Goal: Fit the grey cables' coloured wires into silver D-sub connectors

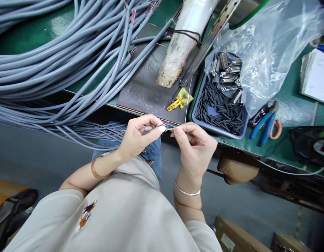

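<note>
Between my hands, just off the bench's front edge, runs a small bunch of thin coloured wires (pixel 168 126), with red, green and blue among them. My left hand (pixel 140 131) pinches the bunch between thumb and index finger. The tips of these wires are in the pinched thumb and finger of my right hand (pixel 194 141). Behind the hands lies a dark metal plate (pixel 143 92), and a yellow flat tool (pixel 177 103) rests on it beside a yellow scrap. Whether the wires come from a grey cable is hidden by my left hand.
Grey cables (pixel 72 56) in thick coils cover the bench's left and hang over its edge. A purple tray (pixel 219 129) holds black tubes and metal connectors (pixel 228 77). Blue-handled pliers (pixel 267 122) lie right of it. A taped, wrapped post (pixel 180 45) stands over the plate.
</note>
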Tool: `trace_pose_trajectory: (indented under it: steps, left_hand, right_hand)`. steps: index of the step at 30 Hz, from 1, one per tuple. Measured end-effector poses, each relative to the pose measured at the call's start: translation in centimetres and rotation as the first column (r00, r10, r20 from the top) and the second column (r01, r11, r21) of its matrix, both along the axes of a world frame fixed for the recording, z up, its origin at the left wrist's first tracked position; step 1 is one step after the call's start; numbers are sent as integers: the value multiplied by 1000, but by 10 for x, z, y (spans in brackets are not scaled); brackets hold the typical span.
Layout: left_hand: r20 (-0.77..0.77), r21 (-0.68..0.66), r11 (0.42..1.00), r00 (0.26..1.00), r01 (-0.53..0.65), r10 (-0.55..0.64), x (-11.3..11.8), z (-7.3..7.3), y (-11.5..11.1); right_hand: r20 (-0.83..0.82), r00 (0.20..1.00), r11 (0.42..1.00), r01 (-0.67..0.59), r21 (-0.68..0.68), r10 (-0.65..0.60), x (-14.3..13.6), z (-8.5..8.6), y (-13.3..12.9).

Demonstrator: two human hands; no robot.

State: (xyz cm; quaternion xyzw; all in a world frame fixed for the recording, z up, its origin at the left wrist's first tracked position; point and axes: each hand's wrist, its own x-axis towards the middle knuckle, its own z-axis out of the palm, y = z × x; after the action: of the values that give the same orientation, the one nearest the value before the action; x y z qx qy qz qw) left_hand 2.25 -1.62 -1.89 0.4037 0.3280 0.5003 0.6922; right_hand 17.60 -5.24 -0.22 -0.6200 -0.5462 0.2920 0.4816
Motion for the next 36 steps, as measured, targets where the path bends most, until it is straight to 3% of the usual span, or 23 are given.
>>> trace_pose_trajectory:
  steps: [3,13,19,25,32,36]
  left_hand:
    - [33,-24,1000,999,-2,2,0,-1,0]
    - [-9,-9,1000,1000,-3,3,-1,-3,-2]
    - [62,-109,993,998,39,-32,-3,1,-2]
    - [112,-231,963,987,143,-119,-5,5,2]
    - [161,-289,934,972,212,-171,-5,4,4]
    - [183,-277,933,966,227,-181,-4,5,2]
  right_hand:
    - [-21,999,999,44,31,-44,0,0,0]
    - [-4,999,999,-35,-18,35,-3,0,-1]
    - [237,966,984,-133,120,102,-5,3,-3]
    - [251,967,979,-13,203,-39,1,0,-6]
    - [519,854,922,-222,319,26,2,-2,-4]
    - [587,810,907,-242,344,-7,3,-7,-2]
